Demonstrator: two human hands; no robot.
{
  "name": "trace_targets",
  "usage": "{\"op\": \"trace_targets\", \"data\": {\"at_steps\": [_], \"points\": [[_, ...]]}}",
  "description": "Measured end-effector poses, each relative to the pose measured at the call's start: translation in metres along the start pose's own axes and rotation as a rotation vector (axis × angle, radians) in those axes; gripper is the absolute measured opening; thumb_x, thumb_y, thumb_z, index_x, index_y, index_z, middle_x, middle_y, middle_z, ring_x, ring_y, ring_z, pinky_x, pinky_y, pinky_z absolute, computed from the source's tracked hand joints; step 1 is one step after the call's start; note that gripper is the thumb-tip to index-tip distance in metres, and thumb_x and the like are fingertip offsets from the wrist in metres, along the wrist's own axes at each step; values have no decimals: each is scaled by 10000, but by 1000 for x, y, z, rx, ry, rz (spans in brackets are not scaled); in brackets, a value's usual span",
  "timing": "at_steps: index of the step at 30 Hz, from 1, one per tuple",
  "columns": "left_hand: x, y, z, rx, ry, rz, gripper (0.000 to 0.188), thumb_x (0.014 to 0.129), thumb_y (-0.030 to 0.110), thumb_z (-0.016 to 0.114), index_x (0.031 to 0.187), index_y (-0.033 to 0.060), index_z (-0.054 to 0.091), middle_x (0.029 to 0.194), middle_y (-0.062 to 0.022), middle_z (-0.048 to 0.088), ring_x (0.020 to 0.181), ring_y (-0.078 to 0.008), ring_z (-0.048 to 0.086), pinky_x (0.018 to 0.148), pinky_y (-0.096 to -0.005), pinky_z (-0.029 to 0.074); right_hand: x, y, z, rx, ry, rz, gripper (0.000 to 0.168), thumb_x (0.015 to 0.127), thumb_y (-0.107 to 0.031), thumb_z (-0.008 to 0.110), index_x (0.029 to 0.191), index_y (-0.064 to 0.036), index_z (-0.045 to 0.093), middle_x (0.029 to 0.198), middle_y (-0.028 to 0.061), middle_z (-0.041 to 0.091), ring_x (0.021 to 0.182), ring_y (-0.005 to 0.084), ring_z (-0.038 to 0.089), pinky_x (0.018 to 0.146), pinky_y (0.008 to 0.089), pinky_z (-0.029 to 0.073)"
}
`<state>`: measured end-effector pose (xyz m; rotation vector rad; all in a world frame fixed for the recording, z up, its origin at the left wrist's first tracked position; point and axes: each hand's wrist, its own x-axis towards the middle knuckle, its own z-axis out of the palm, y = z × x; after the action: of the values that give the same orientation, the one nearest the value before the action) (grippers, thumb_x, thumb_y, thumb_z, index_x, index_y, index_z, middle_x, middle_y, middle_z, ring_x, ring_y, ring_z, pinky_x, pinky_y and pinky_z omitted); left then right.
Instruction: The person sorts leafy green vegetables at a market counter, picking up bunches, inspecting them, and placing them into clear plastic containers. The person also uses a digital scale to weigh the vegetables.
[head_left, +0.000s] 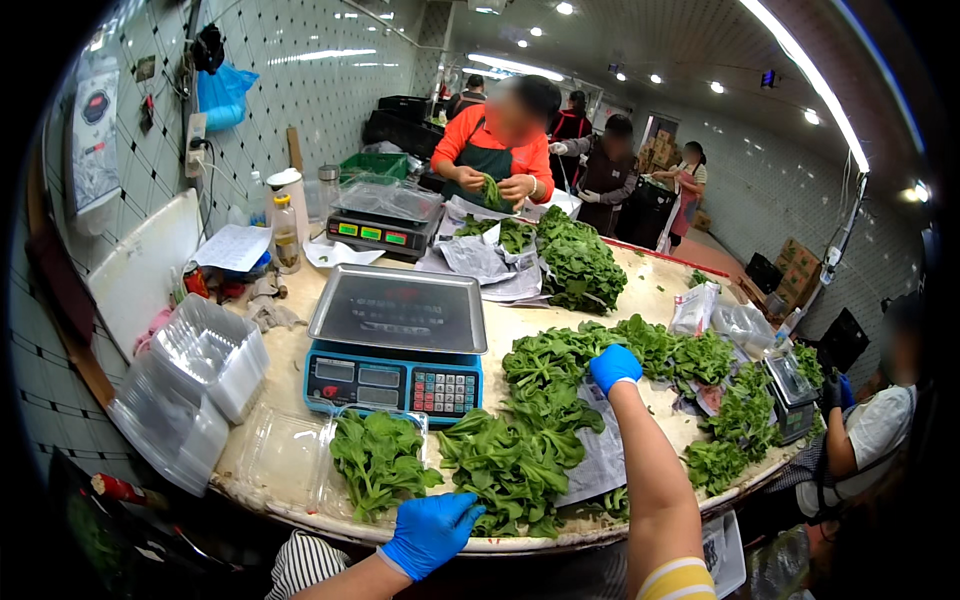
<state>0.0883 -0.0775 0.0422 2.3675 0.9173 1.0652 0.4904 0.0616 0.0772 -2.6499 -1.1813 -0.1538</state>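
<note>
My left hand, in a blue glove, is low at the table's front edge. Its bent fingers meet the edge of a heap of leafy greens; whether they pinch a leaf is unclear. Just above it, an open clear plastic clamshell box holds a bunch of greens. My right hand, also blue-gloved, reaches over newspaper to the farther greens. Its fingertips are hidden, so any grip cannot be seen. A blue digital scale with a bare metal pan stands behind the box.
Stacked clear containers stand at the left. Farther back are a black scale with plastic boxes, a glass bottle and a large greens pile. A person in orange handles greens opposite; another person is at the right.
</note>
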Motion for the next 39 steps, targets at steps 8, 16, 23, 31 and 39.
{"op": "trace_targets", "data": {"at_steps": [8, 16, 23, 31, 39], "points": [[-1, 6, 7, -82, 14, -23, 178, 824, 239, 708, 919, 90, 682, 713, -91, 659, 575, -246, 624, 496, -329, 466, -22, 66, -22, 935, 69, -105, 241, 828, -214, 598, 802, -12, 727, 709, 139, 679, 515, 178, 596, 507, 306, 457], [4, 4, 12, -791, -88, -437, 264, 879, 81, 665, 1139, 35, 671, 1006, -78, 702, 801, -98, 645, 687, -224, 519, -183, 5, -63, 1492, 37, -90, 205, 921, -140, 593, 913, 38, 695, 692, 57, 629, 568, 103, 548, 539, 232, 430], [15, -11, 12, -1242, -40, -631, 285, 910, 91, 620, 1181, 6, 636, 1037, -77, 688, 893, -129, 630, 797, -276, 506, -296, -43, -39, 1570, -302, -123, 153, 909, -69, 606, 951, 62, 675, 736, 70, 652, 587, 129, 594, 556, 259, 477], [-31, -68, 29, -1654, -154, -689, 467, 963, 223, 529, 1368, 10, 432, 1281, -162, 548, 1093, -238, 593, 906, -362, 522, -324, -59, -38, 1560, -534, -198, 127, 871, -66, 682, 963, 20, 696, 760, 50, 648, 621, 104, 601, 558, 232, 490], [-18, -48, -11, -1779, -256, -649, 461, 969, 172, 460, 1379, -22, 382, 1301, -197, 522, 1123, -289, 574, 963, -429, 496, -320, -52, -35, 1277, -461, -493, 124, 823, -36, 703, 942, 0, 698, 733, 63, 636, 619, 117, 586, 566, 257, 461]]}}
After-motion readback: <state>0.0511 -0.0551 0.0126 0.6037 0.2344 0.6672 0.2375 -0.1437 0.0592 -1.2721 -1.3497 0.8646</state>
